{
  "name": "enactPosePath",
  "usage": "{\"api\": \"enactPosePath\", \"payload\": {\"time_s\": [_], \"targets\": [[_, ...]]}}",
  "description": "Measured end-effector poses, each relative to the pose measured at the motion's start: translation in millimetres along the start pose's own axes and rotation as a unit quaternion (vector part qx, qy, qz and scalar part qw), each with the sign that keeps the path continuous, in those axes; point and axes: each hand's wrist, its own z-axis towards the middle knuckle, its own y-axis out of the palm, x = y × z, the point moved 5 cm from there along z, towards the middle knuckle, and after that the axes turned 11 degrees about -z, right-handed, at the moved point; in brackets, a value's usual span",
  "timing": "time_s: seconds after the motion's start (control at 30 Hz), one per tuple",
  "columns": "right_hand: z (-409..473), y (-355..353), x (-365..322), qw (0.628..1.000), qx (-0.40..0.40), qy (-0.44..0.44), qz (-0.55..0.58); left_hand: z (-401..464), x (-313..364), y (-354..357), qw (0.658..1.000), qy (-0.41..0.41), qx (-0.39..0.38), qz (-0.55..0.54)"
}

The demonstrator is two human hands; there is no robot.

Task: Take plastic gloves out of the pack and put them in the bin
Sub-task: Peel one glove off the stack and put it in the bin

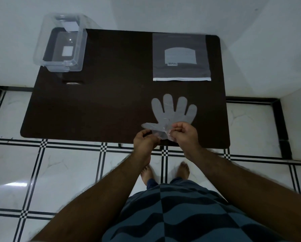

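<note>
A translucent plastic glove [172, 110] lies flat near the front right of the dark table [111, 95], fingers pointing away from me. Its cuff end is crumpled between my hands. My left hand [145, 142] pinches the cuff on the left, and my right hand [185, 135] pinches it on the right, both at the table's front edge. The flat grey glove pack [181, 56] rests at the back right, its white strip edge facing me. A clear plastic bin [62, 44] stands at the back left corner, with nothing visible inside.
The table stands against a white wall on a white tiled floor with black lines. My bare feet [165, 172] are under the front edge. A wide stretch of dark tabletop separates the bin from the pack and glove.
</note>
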Motion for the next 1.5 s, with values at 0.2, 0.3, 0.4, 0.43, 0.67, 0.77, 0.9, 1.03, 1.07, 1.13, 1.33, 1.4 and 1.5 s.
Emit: {"api": "enactPosePath", "payload": {"time_s": [0.2,0.3,0.4,0.43,0.67,0.77,0.9,1.03,1.07,1.13,1.33,1.4,1.5], "targets": [[-1,-4,-5,0.998,0.022,0.045,0.043,-12,13,-2,0.984,0.09,0.07,0.138],[-2,-7,-5,0.997,0.026,0.049,0.049,-27,35,4,0.903,0.28,0.053,0.322],[-3,-7,-4,0.997,0.017,0.048,0.056,-39,36,22,0.692,0.49,-0.056,0.527],[-4,-7,-4,0.997,0.013,0.046,0.059,-40,30,26,0.624,0.531,-0.098,0.564],[-3,-9,-4,0.997,0.025,0.05,0.045,-29,7,18,0.496,0.475,-0.087,0.722],[0,-13,-7,0.996,0.045,0.06,0.041,-22,9,12,0.536,0.397,-0.063,0.742],[4,-21,-14,0.994,0.069,0.063,0.064,-20,14,7,0.56,0.399,-0.048,0.725],[9,-34,-23,0.989,0.1,0.074,0.082,-16,17,1,0.654,0.391,-0.036,0.647],[10,-37,-25,0.988,0.106,0.072,0.084,-15,18,-1,0.681,0.379,-0.032,0.626],[11,-42,-28,0.988,0.11,0.064,0.084,-12,19,-4,0.728,0.348,-0.021,0.591],[14,-45,-32,0.99,0.101,0.065,0.072,-11,29,6,0.778,0.311,0.0,0.547],[13,-45,-31,0.99,0.103,0.068,0.074,-6,30,9,0.796,0.262,0.03,0.545],[13,-46,-29,0.988,0.113,0.07,0.077,-2,28,5,0.821,0.196,0.099,0.527]]}}
